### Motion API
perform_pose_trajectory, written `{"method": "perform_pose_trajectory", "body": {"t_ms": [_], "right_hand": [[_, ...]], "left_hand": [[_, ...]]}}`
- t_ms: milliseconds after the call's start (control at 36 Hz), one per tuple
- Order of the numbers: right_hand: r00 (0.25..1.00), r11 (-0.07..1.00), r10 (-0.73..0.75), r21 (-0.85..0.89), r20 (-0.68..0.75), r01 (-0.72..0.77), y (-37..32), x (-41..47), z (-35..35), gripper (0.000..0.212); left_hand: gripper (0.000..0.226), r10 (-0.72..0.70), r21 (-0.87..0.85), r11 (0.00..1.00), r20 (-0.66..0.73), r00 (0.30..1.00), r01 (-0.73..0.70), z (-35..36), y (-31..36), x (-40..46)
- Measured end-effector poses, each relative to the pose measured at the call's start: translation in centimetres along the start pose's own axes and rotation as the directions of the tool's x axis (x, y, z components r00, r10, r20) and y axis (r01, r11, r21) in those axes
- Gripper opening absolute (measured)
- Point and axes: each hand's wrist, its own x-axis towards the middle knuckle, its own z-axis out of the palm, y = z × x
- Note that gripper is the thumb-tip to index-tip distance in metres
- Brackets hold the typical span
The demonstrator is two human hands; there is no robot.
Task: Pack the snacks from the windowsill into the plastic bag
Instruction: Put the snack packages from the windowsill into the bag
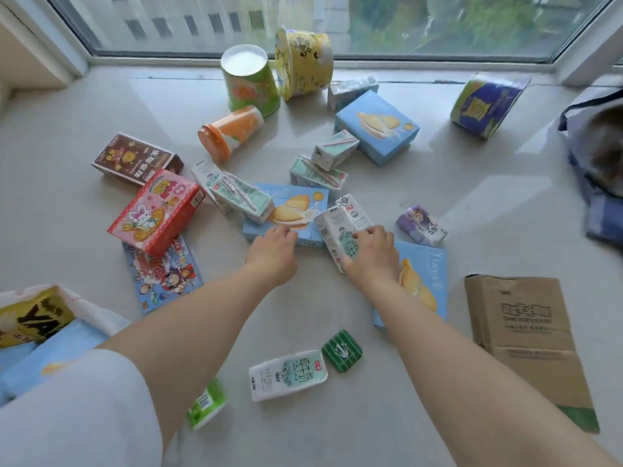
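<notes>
- The right hand (371, 254) gripped a white milk carton (344, 227) with curled fingers, over the near corner of the blue biscuit box (286, 210) at the centre of the windowsill (472, 203).
- The left hand (273, 254) had its fingers bent onto that box's near edge; whether it gripped the box could not be told.
- A red-and-pink snack box (155, 214) lay just left of the blue box, and a tipped orange cup (229, 133) lay beyond it.
- The plastic bag (50, 328) sat well to the near left of the blue box, already holding a yellow packet (37, 315).
- A brown paper bag (526, 338) lay to the box's near right.
</notes>
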Motion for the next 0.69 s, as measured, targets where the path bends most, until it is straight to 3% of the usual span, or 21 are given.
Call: {"method": "perform_pose_trajectory", "body": {"t_ms": [139, 278, 389, 472, 556, 694], "right_hand": [[0.999, 0.999, 0.02, -0.039, 0.025, -0.019, -0.2, 2.6, 0.8, 0.062], [0.999, 0.997, 0.037, -0.064, 0.035, -0.035, -0.5, 4.0, 1.5, 0.079], [1.0, 0.99, -0.03, -0.14, 0.004, 0.03, -0.5, 4.4, 1.9, 0.083], [0.981, 0.957, -0.145, -0.271, -0.126, 0.106, -0.4, 4.2, 2.5, 0.077], [0.961, 0.951, -0.198, -0.275, -0.194, 0.141, -0.1, 3.8, 3.4, 0.07], [0.985, 0.971, -0.102, -0.231, -0.141, 0.068, 0.2, 3.2, 4.5, 0.08]], "left_hand": [[0.071, 0.022, -0.034, 0.999, 0.007, 1.0, -0.022, 0.6, 0.2, 3.2], [0.089, 0.07, 0.061, 0.995, 0.055, 0.996, -0.073, 0.0, -0.1, 6.3], [0.116, 0.097, 0.19, 0.975, 0.102, 0.99, -0.115, -1.0, -1.1, 8.6], [0.13, 0.124, 0.3, 0.942, 0.113, 0.986, -0.153, -1.5, -1.9, 9.9], [0.134, 0.138, 0.348, 0.922, 0.11, 0.984, -0.168, -1.9, -2.5, 10.7], [0.13, 0.139, 0.331, 0.93, 0.078, 0.987, -0.157, -1.5, -2.7, 10.2]]}}
